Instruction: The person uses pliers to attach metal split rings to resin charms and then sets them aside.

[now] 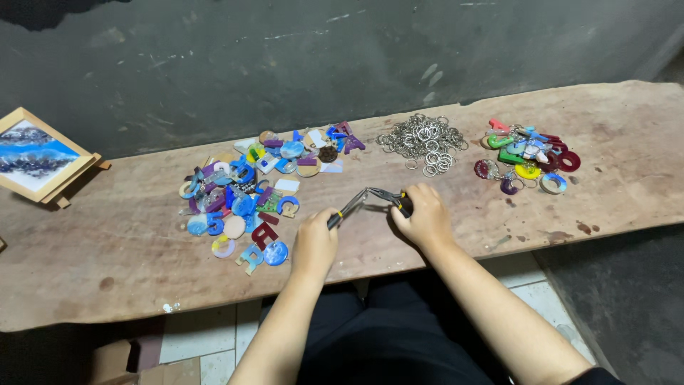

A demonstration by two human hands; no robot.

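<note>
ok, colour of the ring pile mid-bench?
Silvery metal: the ring pile shows best in the head view.

Framed blue picture [32, 155] on small easel, heap of metal rings [423, 142], wooden bench [114, 249]

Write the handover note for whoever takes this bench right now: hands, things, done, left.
Left hand and right hand each grip a pair of pliers, tips meeting above the wooden bench.
Loose resin letters lie piled to the left, metal rings ahead.
Done: a small pile of letters with rings sits on the right.
Left: the large loose pile.
</note>
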